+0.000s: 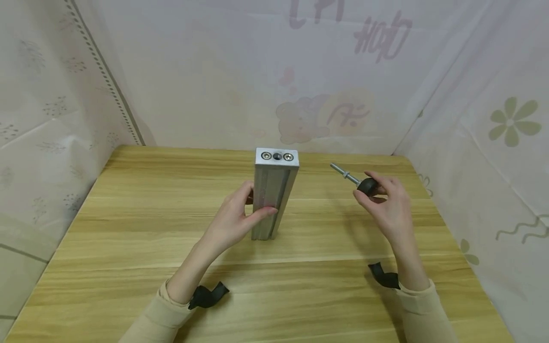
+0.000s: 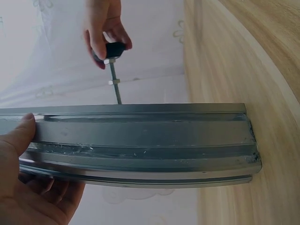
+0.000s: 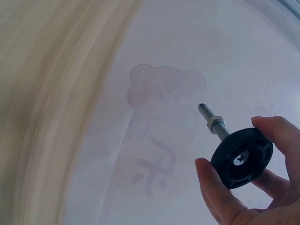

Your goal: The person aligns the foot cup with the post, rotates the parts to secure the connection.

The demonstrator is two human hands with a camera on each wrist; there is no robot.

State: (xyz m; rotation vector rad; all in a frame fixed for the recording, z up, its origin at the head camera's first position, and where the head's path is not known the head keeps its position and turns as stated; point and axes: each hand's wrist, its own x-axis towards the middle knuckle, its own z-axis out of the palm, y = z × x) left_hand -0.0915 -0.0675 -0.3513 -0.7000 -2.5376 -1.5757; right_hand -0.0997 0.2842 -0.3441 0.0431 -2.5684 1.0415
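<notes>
An aluminium profile (image 1: 270, 190) stands upright over the table, its grooved side facing me. Two screws flank a dark central hole on its end plate (image 1: 277, 156). My left hand (image 1: 233, 214) grips the profile around its middle, thumb across the front; most of the other fingers are hidden behind it in the head view. To the right, my right hand (image 1: 388, 202) pinches a levelling foot (image 3: 241, 158) by its round black base. Its threaded stud (image 1: 339, 169) carries a nut (image 3: 215, 124) and points up and left, apart from the profile.
The wood-grain table (image 1: 128, 228) reaches back to a patterned cloth backdrop (image 1: 206, 85), with more cloth on both sides. A black strap piece (image 1: 209, 295) sticks out at the left wrist, and another black strap piece (image 1: 383, 276) at the right.
</notes>
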